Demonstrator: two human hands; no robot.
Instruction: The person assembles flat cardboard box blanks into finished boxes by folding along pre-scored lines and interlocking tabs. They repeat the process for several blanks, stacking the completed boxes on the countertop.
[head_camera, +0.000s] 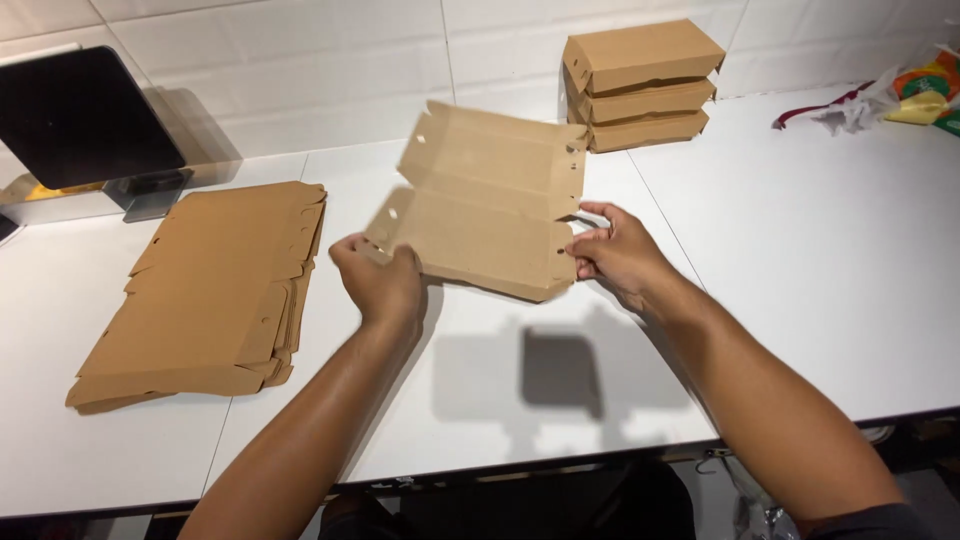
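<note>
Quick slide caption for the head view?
Both hands hold a half-folded cardboard box above the white table.

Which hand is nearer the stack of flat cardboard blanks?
Left. The left hand grips the half-folded box just right of the flat stack; the right hand holds the box's far end.

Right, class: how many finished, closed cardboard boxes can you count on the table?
3, stacked at the back by the tiled wall: top box, middle box, bottom box. More could be hidden behind the stack.

box blank (480, 215): plain brown | table (820, 250): white | screen (80, 115): black
</note>
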